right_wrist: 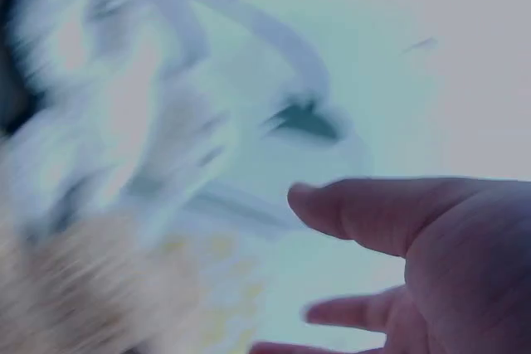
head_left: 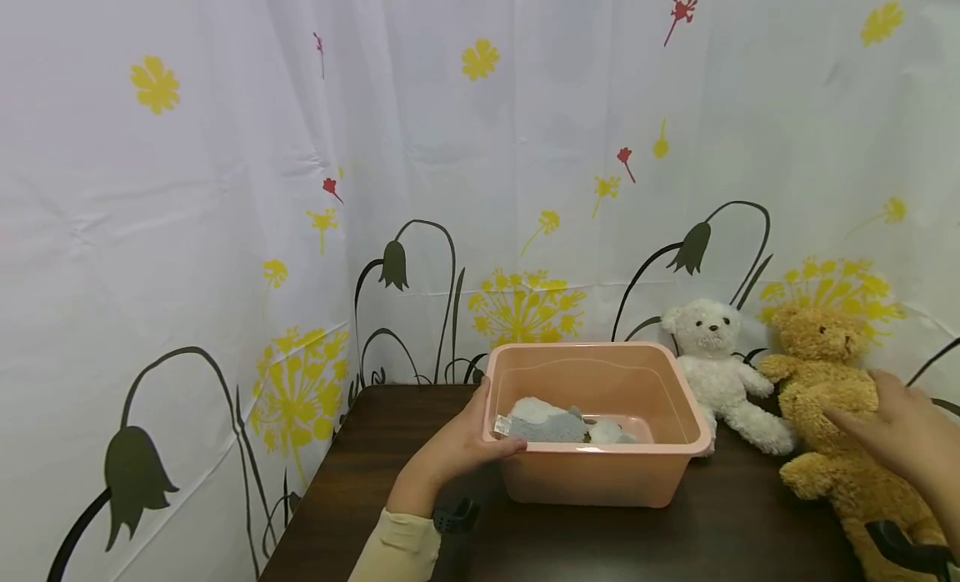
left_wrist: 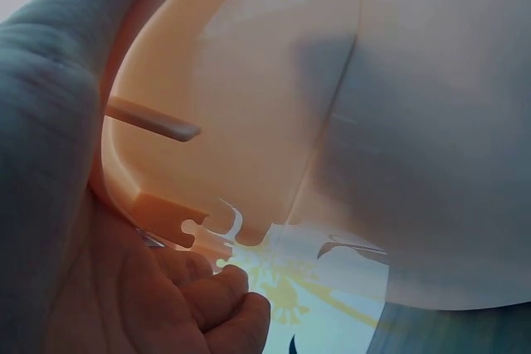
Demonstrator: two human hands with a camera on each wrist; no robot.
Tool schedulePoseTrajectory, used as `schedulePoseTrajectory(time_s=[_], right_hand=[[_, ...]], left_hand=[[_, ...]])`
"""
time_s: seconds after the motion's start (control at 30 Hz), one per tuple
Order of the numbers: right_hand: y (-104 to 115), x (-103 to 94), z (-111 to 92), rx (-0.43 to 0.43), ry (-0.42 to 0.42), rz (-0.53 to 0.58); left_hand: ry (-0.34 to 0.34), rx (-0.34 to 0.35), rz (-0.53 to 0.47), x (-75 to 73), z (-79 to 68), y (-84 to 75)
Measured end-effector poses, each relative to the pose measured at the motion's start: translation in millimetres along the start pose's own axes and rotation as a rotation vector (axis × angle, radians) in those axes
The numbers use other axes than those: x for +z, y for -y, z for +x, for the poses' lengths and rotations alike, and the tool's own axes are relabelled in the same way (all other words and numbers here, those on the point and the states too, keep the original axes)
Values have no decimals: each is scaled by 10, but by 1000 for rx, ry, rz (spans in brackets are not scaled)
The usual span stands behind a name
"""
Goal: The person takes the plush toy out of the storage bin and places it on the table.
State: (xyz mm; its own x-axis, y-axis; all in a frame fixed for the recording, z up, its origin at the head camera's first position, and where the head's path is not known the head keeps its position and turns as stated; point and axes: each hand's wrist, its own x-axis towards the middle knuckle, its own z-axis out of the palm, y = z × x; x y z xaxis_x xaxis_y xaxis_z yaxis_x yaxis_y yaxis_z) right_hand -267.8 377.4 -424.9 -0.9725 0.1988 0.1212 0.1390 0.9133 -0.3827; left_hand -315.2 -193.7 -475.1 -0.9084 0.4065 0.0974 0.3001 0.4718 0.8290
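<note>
A peach plastic bin (head_left: 592, 478) stands on the dark table, and my left hand (head_left: 467, 439) grips its left rim with the thumb over the front corner. From beneath, the left wrist view shows the bin's outer wall (left_wrist: 249, 122) with curled fingers (left_wrist: 220, 300) below the rim. Inside lies a grey and white plush toy (head_left: 551, 422), partly hidden by the front wall. At the right my right hand (head_left: 900, 432), thumb and fingers extended, is in front of a golden-brown teddy bear (head_left: 817, 398). In the right wrist view the fingers (right_wrist: 357, 209) hold nothing.
A white teddy bear (head_left: 716, 382) sits between the bin and the brown bear, leaning back by the curtain. The white flower-printed curtain (head_left: 517, 182) hangs behind the dark wooden table (head_left: 375, 449), whose left edge runs diagonally. A black band (head_left: 457, 515) is on the left wrist.
</note>
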Motion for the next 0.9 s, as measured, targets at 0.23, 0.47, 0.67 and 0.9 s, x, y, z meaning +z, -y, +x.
schedulePoseTrajectory(time_s=[0.23, 0.47, 0.67, 0.9], right_hand=[[1102, -457, -127, -284, 111, 145], [2218, -474, -131, -471, 129, 316], [2840, 90, 370, -498, 350, 327], [3049, 872, 843, -396, 725, 100]], left_hand=[[-16, -13, 25, -6, -55, 29], [-10, 28, 14, 8, -28, 52], [-4, 24, -5, -13, -3, 60], [6, 15, -13, 7, -7, 13]])
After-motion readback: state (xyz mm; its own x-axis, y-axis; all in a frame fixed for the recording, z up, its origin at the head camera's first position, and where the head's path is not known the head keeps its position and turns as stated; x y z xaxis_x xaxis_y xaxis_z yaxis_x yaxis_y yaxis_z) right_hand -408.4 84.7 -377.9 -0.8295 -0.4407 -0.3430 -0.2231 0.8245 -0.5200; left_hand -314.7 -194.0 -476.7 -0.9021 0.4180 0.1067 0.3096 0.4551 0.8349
